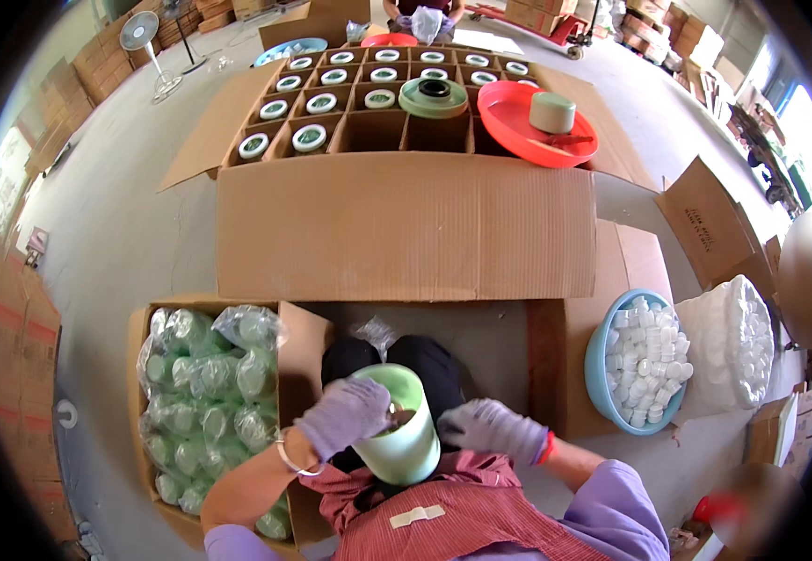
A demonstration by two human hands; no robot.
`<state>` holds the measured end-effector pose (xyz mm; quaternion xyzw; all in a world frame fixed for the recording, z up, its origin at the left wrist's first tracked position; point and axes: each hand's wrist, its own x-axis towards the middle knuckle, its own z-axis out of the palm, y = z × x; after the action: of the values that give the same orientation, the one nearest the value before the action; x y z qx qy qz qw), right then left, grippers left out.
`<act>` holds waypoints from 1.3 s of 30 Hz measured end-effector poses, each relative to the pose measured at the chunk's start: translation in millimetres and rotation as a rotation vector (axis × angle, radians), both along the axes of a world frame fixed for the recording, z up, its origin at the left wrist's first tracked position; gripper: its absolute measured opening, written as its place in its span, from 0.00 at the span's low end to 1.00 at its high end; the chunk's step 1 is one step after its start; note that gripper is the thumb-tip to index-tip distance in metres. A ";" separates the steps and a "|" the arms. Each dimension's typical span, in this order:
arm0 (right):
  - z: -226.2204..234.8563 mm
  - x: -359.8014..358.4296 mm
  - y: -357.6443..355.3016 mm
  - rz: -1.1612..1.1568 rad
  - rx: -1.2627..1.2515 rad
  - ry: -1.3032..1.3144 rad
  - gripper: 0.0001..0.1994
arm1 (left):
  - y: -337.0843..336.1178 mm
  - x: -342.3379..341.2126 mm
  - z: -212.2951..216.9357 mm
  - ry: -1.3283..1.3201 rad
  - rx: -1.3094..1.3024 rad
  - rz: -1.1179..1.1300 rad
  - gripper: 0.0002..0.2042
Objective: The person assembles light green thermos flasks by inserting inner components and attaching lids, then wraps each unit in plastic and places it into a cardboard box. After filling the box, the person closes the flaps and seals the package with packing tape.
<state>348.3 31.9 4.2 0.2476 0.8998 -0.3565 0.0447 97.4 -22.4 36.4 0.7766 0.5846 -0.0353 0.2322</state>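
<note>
A pale green cylindrical canister stands tilted in my lap, its mouth toward the carton in front. My left hand, in a grey-purple glove, grips the rim on the left side, with some fingers hidden over the edge. Something dark reddish shows inside the mouth, too shaded to name. Just right of the canister is my right hand, gloved alike, its fingers curled together near the wall. Whether it touches the canister or holds something small is hidden.
Ahead stands a divided carton of white-lidded containers. On it rest a red tray and a green lid-like dish. Left, a carton holds bagged green containers. Right, a blue basin holds white caps. Another person sits beyond.
</note>
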 end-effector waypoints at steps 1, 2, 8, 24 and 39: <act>18.7 -3.2 20.8 -0.049 -0.021 0.086 0.12 | 2.4 2.5 -17.2 -0.056 -0.047 -0.036 0.24; 42.9 -8.3 44.9 -0.104 0.106 0.240 0.11 | 11.0 1.9 -15.6 -0.066 -0.119 -0.058 0.23; 146.6 -72.4 233.3 -0.321 0.752 0.572 0.11 | 27.2 -3.5 -22.9 -0.117 -0.138 -0.144 0.21; 145.7 -191.6 324.2 0.133 1.165 0.585 0.26 | 31.8 -34.8 -12.3 -1.309 0.432 0.820 0.24; 15.6 -86.4 104.9 -0.072 -0.917 0.558 0.16 | 36.4 -20.0 48.9 -0.613 0.912 -0.066 0.30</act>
<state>261.9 136.8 19.8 0.1292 0.6204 -0.7664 -0.1049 77.4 13.9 85.3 0.7911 0.4214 0.4423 0.0306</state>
